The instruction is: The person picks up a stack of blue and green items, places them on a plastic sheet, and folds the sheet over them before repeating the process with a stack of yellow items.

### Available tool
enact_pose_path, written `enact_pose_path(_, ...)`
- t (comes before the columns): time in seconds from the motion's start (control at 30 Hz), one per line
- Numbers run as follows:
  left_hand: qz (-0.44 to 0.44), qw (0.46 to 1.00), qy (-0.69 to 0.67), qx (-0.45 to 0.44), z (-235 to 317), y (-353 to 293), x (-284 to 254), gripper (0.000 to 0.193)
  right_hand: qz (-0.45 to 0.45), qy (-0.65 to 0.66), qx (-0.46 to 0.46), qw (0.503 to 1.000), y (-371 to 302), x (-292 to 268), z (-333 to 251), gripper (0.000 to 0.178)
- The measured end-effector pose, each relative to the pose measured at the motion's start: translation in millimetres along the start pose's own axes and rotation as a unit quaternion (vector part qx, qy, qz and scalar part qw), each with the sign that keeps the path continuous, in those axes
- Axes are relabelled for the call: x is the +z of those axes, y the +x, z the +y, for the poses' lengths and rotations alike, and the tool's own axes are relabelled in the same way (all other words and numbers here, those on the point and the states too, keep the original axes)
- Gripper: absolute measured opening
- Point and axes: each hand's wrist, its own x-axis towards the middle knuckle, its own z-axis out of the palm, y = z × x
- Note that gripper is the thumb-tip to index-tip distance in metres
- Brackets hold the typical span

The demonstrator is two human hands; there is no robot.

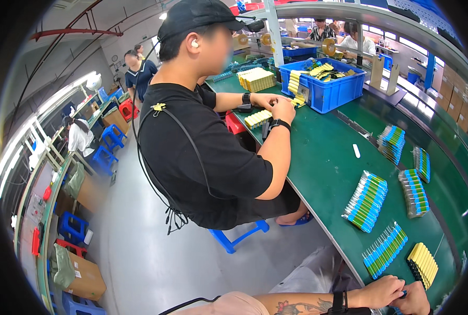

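At the lower right edge of the table, my left hand (pixel 378 292) and my right hand (pixel 415 299) meet with fingers closed. Something small and dark shows between the fingertips, too small to name. Just beyond them lies a block of yellow cylinders with black ends (pixel 424 263). To its left is a row of blue-and-green slim parts with thin metal leads (pixel 385 251). Farther up sits a thicker stack of similar blue-and-green parts (pixel 366 202). Smaller bundles (pixel 414 193) lie to the right of that stack.
A seated co-worker in black (pixel 202 142) works at the left table edge with a yellow strip in hand. A blue crate (pixel 339 93) of yellow strips stands at the far end, beside yellow blocks (pixel 257 80). A small white strip (pixel 356 150) lies mid-table on the green surface (pixel 323 157).
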Motion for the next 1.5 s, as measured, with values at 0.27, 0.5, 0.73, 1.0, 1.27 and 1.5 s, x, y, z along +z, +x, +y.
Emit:
enact_pose_path(0.27,-0.016,0.999,-0.018,-0.030,9.0,0.6,-7.2,0.021,-0.062,0.057,0.105,0.991,0.5,-9.2,-10.9,0.009)
enact_pose_path(0.5,-0.022,1.000,-0.010,-0.013,4.9,2.3,-4.6,0.021,-0.038,0.046,0.063,0.996,-2.5,-9.9,-6.8,0.012)
enact_pose_path(0.73,0.009,1.000,0.000,0.013,9.1,-1.7,2.7,0.019,-0.050,0.036,0.114,0.992,-12.3,-13.8,2.4,0.017)
enact_pose_path(1.0,-0.010,1.000,0.012,-0.016,8.5,0.4,-6.9,0.019,0.051,0.011,0.043,0.998,-18.7,3.7,62.3,0.024)
enact_pose_path(1.27,-0.001,1.000,-0.008,-0.010,11.1,4.1,-6.4,0.017,0.126,0.044,0.061,0.989,-29.9,16.4,100.2,0.044)
enact_pose_path(1.5,-0.021,1.000,-0.014,-0.012,10.3,5.5,-8.3,0.015,0.070,-0.002,0.079,0.994,-33.4,13.9,113.6,0.059)
